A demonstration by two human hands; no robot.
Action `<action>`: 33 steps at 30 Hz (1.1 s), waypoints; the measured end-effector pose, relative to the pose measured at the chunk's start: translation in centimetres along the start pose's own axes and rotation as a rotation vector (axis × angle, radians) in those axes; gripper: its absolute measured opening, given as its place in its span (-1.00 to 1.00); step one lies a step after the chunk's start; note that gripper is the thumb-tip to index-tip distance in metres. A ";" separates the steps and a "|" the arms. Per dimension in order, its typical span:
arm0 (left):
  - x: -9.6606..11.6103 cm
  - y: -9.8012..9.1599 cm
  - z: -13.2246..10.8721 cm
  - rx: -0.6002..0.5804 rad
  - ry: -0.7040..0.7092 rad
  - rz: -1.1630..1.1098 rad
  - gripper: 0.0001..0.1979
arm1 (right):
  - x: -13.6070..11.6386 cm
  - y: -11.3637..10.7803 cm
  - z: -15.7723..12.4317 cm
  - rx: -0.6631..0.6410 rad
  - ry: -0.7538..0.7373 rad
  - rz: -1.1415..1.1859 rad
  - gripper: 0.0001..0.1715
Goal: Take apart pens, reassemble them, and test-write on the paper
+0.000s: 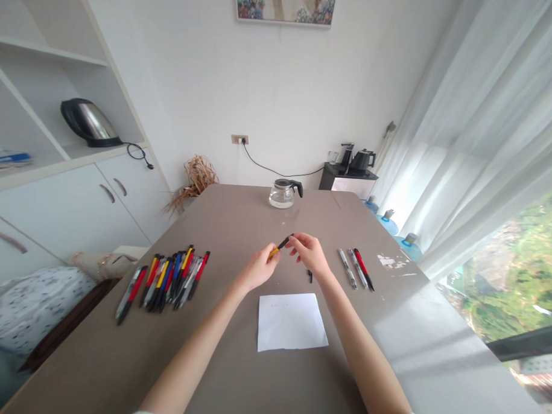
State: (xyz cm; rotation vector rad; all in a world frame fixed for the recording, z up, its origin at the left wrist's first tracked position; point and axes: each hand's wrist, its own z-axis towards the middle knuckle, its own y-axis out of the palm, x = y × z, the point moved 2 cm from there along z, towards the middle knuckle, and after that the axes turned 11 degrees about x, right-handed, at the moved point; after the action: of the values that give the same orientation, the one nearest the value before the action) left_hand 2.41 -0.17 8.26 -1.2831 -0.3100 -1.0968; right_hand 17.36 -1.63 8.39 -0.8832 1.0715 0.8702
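A yellow and black pen [281, 246] is held in the air above the table, tilted up to the right. My left hand [259, 268] is closed around its yellow part. At the black end, my right hand [308, 251] pinches the tip with thumb and forefinger, its other fingers loosely curled. Below the right hand lies a small black pen cap [310, 276]. A white sheet of paper [292, 322] with faint marks near its top lies between my forearms.
Several red, yellow, blue and clear pens [167, 280] lie in a group at left. Two clear pens and a red and black pen [363, 269] lie at right. A glass pot [282, 195] stands at the table's far edge.
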 end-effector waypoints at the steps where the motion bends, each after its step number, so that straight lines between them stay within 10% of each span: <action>1: 0.0 0.0 0.0 -0.001 0.001 -0.003 -0.75 | 0.0 -0.1 0.0 -0.001 0.001 -0.014 -0.70; 17: -0.1 -0.2 -0.6 0.031 0.103 0.131 -0.72 | 0.4 -0.9 -0.1 -0.137 -0.005 -0.262 -0.41; 33: 0.9 -0.5 -0.9 0.036 0.094 0.237 -0.65 | -1.0 -2.9 -0.1 -0.242 -0.088 -0.366 -0.65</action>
State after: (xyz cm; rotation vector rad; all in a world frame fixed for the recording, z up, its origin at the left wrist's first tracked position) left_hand 2.16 -1.31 8.89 -1.1987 -0.1028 -0.9419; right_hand 19.76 -3.01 9.79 -1.1885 0.7065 0.7301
